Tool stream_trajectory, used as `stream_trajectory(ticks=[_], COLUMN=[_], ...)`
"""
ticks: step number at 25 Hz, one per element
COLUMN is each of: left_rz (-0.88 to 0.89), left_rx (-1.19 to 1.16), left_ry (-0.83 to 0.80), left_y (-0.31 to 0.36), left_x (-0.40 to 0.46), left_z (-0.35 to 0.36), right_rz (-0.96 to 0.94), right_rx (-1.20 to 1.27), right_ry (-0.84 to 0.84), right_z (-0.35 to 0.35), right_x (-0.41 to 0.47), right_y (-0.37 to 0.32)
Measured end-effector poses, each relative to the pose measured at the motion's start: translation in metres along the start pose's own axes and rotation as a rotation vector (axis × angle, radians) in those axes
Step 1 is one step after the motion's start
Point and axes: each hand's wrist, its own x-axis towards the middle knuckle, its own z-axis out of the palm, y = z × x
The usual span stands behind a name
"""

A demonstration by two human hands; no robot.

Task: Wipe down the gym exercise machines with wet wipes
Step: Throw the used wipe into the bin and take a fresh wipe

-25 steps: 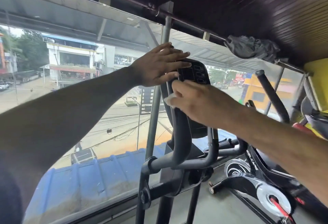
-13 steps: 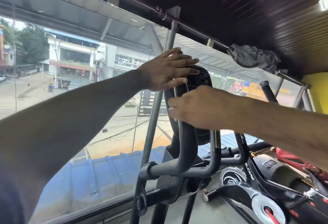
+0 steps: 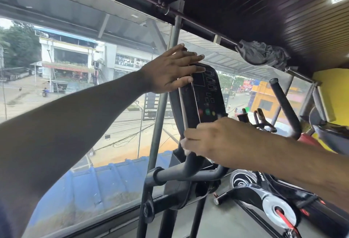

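Resting flat on the top left edge of the console (image 3: pixel 202 98), the left hand (image 3: pixel 170 71) has its fingers straight and spread. The right hand (image 3: pixel 209 137) sits at the bottom edge of the console, fingers curled on what looks like a white wipe (image 3: pixel 186 148), mostly hidden. A black handlebar (image 3: pixel 181 173) curves below. An exercise bike (image 3: pixel 272 200) stands to the right.

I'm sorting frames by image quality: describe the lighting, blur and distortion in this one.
Head view: strong backlight from the window leaves the left hand and right hand dim; the console is slightly soft, its labels unreadable; wide-angle bending curves the ceiling rail.
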Motion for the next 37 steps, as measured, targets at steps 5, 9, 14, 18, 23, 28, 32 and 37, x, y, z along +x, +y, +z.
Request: stream_trajectory(ticks=[5,9,14,18,23,28,32,37], left_rz=[-0.037,-0.254,-0.253,-0.237,-0.185,-0.226,-0.242,-0.256], left_rx=[-0.015,-0.088,-0.084,-0.084,-0.101,-0.145,-0.122,-0.144], left_ry=[-0.077,-0.195,-0.103,-0.070,-0.039,-0.040,-0.063,-0.045], left_y=[0.004,0.022,0.028,0.027,0.028,0.033,0.034,0.034], left_x=[0.007,0.024,0.019,0.016,0.004,0.003,0.003,0.002], left_z=[-0.006,-0.014,-0.008,-0.004,0.000,-0.001,-0.003,-0.002], right_rz=[0.272,0.337,0.217,0.419,0.403,0.519,0.570,0.531], right_rx=[0.242,0.441,0.431,0.563,0.733,0.921,1.037,1.251], right_ry=[0.374,0.499,0.493,0.703,0.763,0.917,1.009,1.029], right_z=[0.019,0.044,0.056,0.061,0.079,0.089,0.109,0.130], right_x=[-0.018,-0.020,-0.036,-0.013,-0.027,-0.027,-0.002,-0.030], right_y=[0.011,-0.017,-0.023,-0.004,-0.051,-0.024,-0.036,-0.071])
